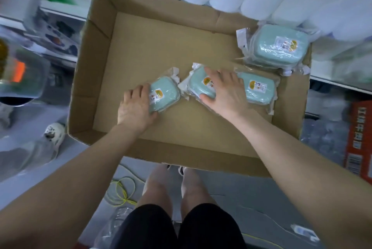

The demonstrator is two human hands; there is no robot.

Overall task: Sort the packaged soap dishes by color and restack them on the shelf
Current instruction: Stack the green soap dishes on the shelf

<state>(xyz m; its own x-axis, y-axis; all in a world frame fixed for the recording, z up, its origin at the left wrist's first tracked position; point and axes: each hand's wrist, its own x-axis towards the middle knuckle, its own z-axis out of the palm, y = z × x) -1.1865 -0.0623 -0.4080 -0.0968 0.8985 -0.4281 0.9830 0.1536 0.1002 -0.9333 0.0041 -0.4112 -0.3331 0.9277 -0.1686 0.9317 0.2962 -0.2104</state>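
My left hand grips mint soap dish, right hand grips middle dish; light, rigid, wrap slippery, so hold by edges.

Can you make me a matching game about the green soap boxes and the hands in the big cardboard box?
Things:
1. left hand
2. right hand
3. stacked soap dishes
4. cardboard box

Places or states:
A. piled at the far right corner of the box
B. holds the leftmost soap dish
C. brown, open on top, soap dishes inside
D. lies over the middle soap dish

Pairs: 1-B, 2-D, 3-A, 4-C
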